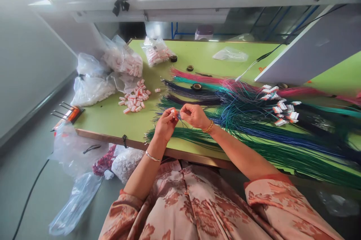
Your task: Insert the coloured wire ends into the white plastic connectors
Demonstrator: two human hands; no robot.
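Observation:
Between the thumb and fingers of my left hand [166, 123] is a small white-and-orange connector housing [174, 113]. My right hand [196, 116] is pinched closed just to the right of it, the fingertips almost touching the housing. A thin wire seems to be in that pinch, but it is too small to make out clearly. Under and beyond my hands lie bundles of green wires [254, 146], dark blue wires [186, 89] and pink wires [203, 77]. A loose pile of the same connector housings [135, 97] lies to the left of my hands.
Clear bags of connectors [124, 57] stand at the back left. Wired white connectors [282, 106] lie on the bundles at right. Tape rolls [196, 86] sit among the wires. A shelf [183, 1] spans the back, and an orange pronged holder [69, 114] is at the left edge.

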